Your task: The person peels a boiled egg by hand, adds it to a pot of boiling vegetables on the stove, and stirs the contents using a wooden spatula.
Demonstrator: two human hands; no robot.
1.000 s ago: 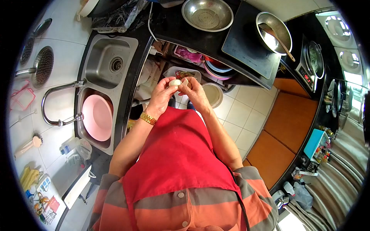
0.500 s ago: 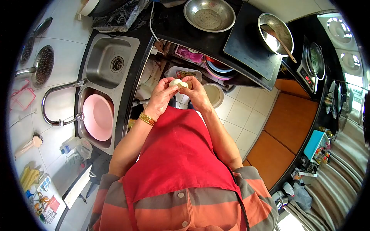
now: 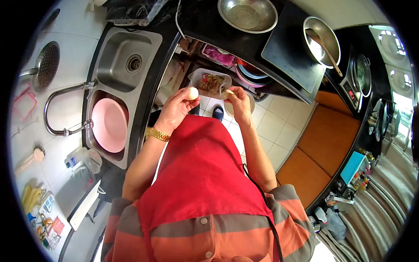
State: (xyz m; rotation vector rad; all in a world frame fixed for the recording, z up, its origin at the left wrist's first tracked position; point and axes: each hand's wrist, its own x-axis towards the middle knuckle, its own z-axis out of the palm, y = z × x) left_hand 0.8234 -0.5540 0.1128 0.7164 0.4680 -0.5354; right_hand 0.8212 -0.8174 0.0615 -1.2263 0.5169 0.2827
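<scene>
One pale tub point(image 3: 195, 80) w/ brownish scraps point(image 3: 212, 83), nr R hand point(image 3: 239, 103).

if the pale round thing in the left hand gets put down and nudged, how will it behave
The pale round thing would probably roll, given its rounded outline. It may be a little slippery, as its surface looks smooth. It is likely light, since it is small beside the left hand holding it.

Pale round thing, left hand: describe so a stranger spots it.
From the red apron, go up to the left hand, the one with a gold band at the wrist. The pale round thing is at its fingertips, bigger and rounder than the bit in the right hand.
</scene>
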